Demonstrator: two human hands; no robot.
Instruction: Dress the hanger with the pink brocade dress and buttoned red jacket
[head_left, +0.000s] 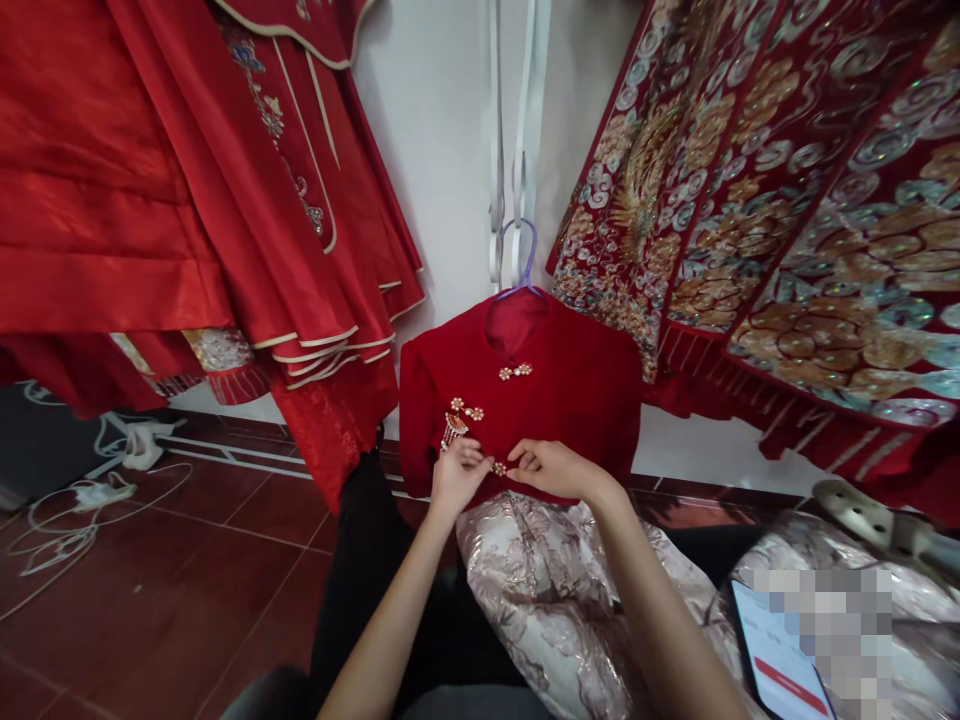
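A red jacket (577, 390) with jewelled trim hangs in front of me on a purple hanger (531, 262). At its lower front, a small gold flower-shaped clasp (498, 468) shows between my two hands. My left hand (459, 476) pinches at the clasp's left side, fingers curled. From the right, my right hand (553, 468) pinches at the other side with thumb and forefinger. Just above my left hand hangs a fan-shaped tasselled brooch (454, 426). A matching clasp (516, 371) sits fastened below the collar. Silvery-pink brocade fabric (555, 590) lies over my lap beneath my forearms.
Red garments (300, 200) hang at the left, and a heavily embroidered skirt (750, 220) at the right. White cables (82, 500) lie on the tiled floor (187, 570). A lit phone (776, 650) rests on the fabric at lower right, near a beige perforated shoe (862, 515).
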